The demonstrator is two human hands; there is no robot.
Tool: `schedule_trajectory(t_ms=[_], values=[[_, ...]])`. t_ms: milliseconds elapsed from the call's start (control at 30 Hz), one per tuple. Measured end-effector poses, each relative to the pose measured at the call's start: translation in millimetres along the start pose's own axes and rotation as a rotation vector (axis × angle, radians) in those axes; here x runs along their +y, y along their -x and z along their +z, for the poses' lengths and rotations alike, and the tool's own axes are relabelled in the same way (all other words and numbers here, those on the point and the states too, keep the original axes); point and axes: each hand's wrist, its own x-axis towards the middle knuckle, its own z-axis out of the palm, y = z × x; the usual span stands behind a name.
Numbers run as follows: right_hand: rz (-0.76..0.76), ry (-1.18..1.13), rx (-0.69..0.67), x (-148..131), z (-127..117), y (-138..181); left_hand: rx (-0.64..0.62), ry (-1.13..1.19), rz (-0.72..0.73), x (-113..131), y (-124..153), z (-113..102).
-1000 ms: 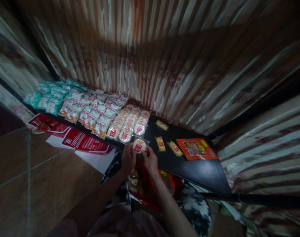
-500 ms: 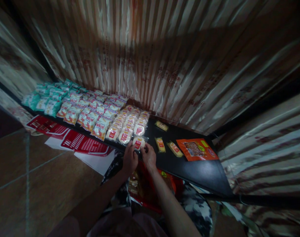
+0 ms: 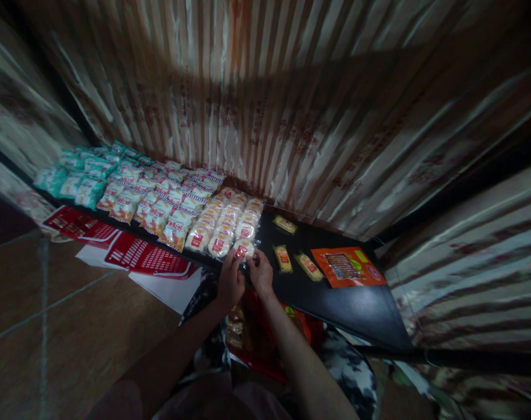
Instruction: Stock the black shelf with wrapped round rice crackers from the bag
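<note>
A clear-wrapped round white rice cracker packet (image 3: 243, 249) with a red label lies at the front of the right-hand column of like packets. My left hand (image 3: 230, 283) pinches its lower left edge. On its lower right edge, the fingers of my right hand (image 3: 261, 273) are closed. Directly left stands the front packet of the middle column, another wrapped rice cracker (image 3: 219, 244). Two small yellow wrapped snacks (image 3: 283, 258) lie just right of my right hand, and a third (image 3: 285, 224) sits farther back on the black shelf (image 3: 335, 306).
White snack bags (image 3: 175, 224) and green bags (image 3: 89, 191) fill the shelf's left part in rows. An orange packet (image 3: 346, 266) lies at the right. Red basket-printed cards (image 3: 147, 254) hang below the front edge. Below my forearms is a red bag (image 3: 259, 356) of packets. Striped plastic sheeting (image 3: 265, 105) backs the shelf.
Both hands have shifted the cracker packet slightly back and left, closer to the packet behind it. The rest of the scene has moved only slightly in view.
</note>
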Motion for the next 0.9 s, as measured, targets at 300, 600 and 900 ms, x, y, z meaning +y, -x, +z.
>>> schedule_trajectory(t_ms=[300, 600, 900], values=[[0.025, -0.043, -0.005, 4, 7, -13, 0.014, -0.048, 0.017, -1, -8, 0], [0.146, -0.341, -0.088, 7, 2, -11, -0.007, -0.024, -0.007, -4, -6, 0], [0.118, -0.294, -0.088, 8, 4, -15, 0.028, 0.028, -0.021, -4, -4, -1]])
